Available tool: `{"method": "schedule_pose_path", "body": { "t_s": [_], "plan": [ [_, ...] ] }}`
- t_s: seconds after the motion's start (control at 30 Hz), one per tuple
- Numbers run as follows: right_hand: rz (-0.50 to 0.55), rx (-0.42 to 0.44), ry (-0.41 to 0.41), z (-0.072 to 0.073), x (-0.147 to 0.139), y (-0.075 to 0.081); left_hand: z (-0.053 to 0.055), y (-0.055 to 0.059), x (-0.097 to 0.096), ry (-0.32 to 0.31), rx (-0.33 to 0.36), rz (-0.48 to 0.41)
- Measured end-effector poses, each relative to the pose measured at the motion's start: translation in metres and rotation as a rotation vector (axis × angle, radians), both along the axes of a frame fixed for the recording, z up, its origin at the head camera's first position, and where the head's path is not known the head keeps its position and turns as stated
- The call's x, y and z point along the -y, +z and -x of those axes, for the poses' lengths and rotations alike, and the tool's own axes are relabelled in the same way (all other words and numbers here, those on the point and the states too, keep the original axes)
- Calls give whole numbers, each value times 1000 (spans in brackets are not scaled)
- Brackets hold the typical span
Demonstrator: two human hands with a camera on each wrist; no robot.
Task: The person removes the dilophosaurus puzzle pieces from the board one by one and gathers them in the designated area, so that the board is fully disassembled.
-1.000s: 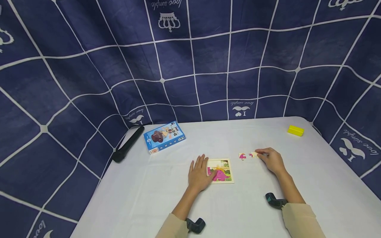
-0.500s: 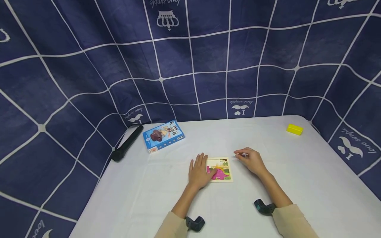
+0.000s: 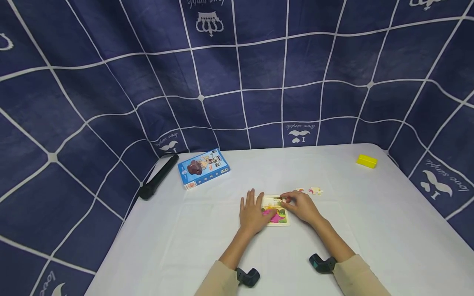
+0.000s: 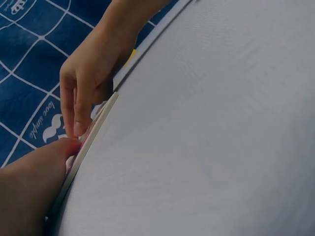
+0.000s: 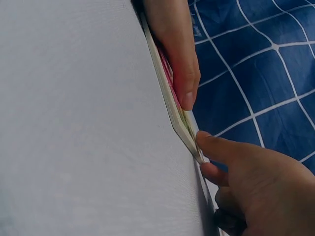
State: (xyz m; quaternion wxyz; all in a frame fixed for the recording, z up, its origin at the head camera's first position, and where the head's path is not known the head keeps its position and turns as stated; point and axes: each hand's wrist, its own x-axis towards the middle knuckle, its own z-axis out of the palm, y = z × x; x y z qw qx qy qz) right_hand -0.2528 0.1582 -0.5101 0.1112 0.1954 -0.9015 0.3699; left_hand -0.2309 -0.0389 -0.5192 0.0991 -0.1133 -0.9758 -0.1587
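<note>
On the table (image 3: 207,230), the puzzle tray (image 3: 282,224) sits between your hands. Your left hand (image 3: 253,216) lies over its left side, fingers straight and spread, thumb across the pink picture; that grip's apart. Your right hand (image 3: 303,207) has thumb and finger bent at the far right corner; can't tell if that grip's clamped. Two loose pieces (image 3: 316,190) lie just beyond it, one partly hidden. Blue box (image 3: 203,168) is farther back left, yellow block (image 3: 366,161) back right.

The right hand (image 3: 303,209) has left the loose pieces (image 3: 316,191) and now pinches the puzzle frame (image 3: 282,224) at its far right corner. The left hand (image 3: 253,216) has slid slightly toward the frame's right edge.
</note>
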Motion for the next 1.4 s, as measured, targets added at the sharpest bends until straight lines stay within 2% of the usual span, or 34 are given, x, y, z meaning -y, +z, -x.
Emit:
{"method": "schedule_pose_path", "body": {
  "t_s": [0.23, 0.8, 1.17, 1.4],
  "plan": [
    [-2, 7, 19, 1, -1, -2, -2, -2, 1, 8, 12, 66],
    [-30, -4, 46, 3, -3, 1, 0, -2, -1, 10, -1, 101],
    [43, -28, 33, 3, -2, -1, -1, -3, 0, 12, 2, 103],
    [228, 67, 80, 3, 0, -1, 0, -4, 0, 7, -25, 70]
  ]
}}
